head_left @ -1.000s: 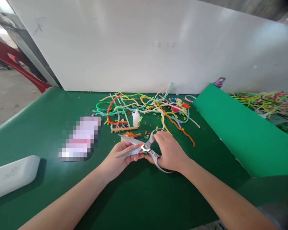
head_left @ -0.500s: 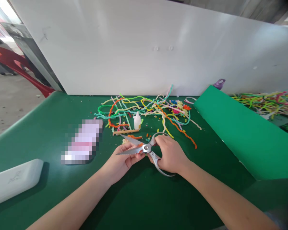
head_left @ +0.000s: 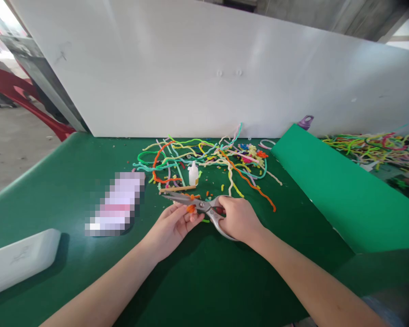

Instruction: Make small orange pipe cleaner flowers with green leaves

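My right hand [head_left: 243, 220] grips the handles of large metal scissors [head_left: 202, 205]; their blades are now nearly together and point left. Close beside them, my left hand [head_left: 170, 229] pinches a short orange piece of pipe cleaner [head_left: 191, 209] just under the blades. A bit of green stem [head_left: 206, 221] shows by the left fingertips, but I cannot tell whether it is part of the same piece. Just beyond the hands, a small white glue bottle [head_left: 193, 174] stands upright near a thin brown stick [head_left: 177, 189].
Loose coloured pipe cleaners [head_left: 204, 154] are spread across the back of the green table [head_left: 204, 286]. A pixelated phone-like object [head_left: 119, 204] and a white case [head_left: 23, 261] lie left. At right stands a green board [head_left: 344, 190]; behind everything rises a white panel [head_left: 191, 68].
The scissor blades were spread wide and have come together. My right hand has closed on the handles and the orange piece in my left fingers shows more clearly.
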Action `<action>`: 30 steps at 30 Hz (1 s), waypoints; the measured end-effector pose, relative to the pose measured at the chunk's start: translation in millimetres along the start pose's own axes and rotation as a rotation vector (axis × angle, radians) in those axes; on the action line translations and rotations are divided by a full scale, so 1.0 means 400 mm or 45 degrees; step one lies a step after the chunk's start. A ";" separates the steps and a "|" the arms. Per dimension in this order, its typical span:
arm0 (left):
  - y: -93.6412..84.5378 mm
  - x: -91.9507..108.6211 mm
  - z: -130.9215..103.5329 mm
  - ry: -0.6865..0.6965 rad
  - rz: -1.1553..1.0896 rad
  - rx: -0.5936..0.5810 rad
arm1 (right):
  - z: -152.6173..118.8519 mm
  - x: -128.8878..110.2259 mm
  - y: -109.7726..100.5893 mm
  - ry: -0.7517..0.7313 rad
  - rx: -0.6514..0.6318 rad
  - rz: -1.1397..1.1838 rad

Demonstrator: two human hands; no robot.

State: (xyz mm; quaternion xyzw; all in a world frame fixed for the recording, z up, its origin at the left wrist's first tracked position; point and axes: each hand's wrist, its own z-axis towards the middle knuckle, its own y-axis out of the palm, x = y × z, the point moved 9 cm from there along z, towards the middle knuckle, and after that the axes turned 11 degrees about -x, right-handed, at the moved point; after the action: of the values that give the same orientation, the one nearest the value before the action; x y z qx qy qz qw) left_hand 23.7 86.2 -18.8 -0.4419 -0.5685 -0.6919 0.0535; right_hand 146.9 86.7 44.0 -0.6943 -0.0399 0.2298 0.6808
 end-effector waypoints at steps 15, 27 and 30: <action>-0.011 0.033 -0.006 0.102 0.015 0.006 | -0.009 0.090 -0.054 0.228 0.184 0.441; -0.025 0.034 -0.011 0.111 0.146 0.057 | -0.026 0.352 -0.094 0.626 0.030 -0.272; -0.019 0.031 -0.009 0.098 0.161 0.029 | -0.031 0.316 -0.128 0.536 0.293 -0.208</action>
State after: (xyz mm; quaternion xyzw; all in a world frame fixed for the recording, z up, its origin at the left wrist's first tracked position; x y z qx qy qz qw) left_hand 9.9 91.2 -16.1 -0.4493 -0.5446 -0.6972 0.1240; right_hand 277.4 125.1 59.4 -0.6394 0.0732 0.0275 0.7649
